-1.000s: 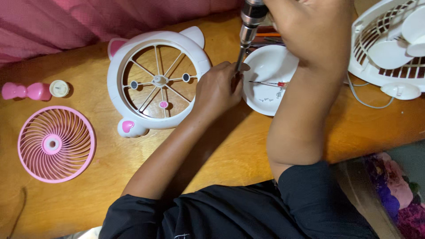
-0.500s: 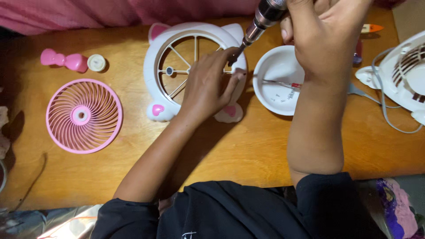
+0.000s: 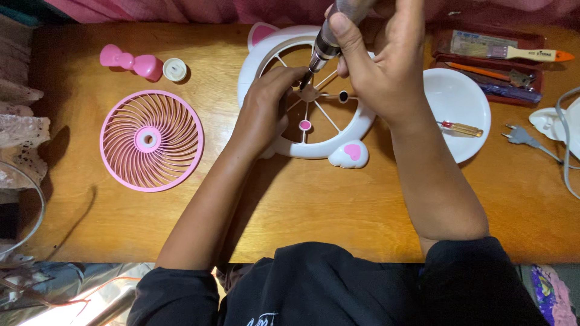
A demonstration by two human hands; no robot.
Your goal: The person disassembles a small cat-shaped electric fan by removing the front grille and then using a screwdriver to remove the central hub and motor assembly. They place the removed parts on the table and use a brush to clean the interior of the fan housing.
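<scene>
A person in a black top bends over a wooden table (image 3: 338, 211), both bare hands at work on a white cat-shaped fan housing (image 3: 284, 148) with pink ears and pink heart-marked feet, which lies flat at the table's far middle. The right hand (image 3: 377, 66) is clenched around the barrel of a metal powered screwdriver (image 3: 323, 45), its bit angled down onto the hub where the housing's white spokes meet. The left hand (image 3: 263, 111) rests on the housing's near-left rim, fingers curled toward the bit's tip; whether they pinch a screw there cannot be told. Left of the housing lies a round pink fan grille (image 3: 151, 140), and beyond that grille, a pink bow-shaped piece (image 3: 130, 61) and a small white cap (image 3: 175, 69). Right of the housing sits a white bowl (image 3: 453, 99) with a small red-handled screwdriver (image 3: 460, 127) across its rim. Beyond the bowl, a red tray (image 3: 444, 60) holds a paintbrush (image 3: 513, 51), and a grey 2-pin plug (image 3: 518, 136) lies to the bowl's right.
</scene>
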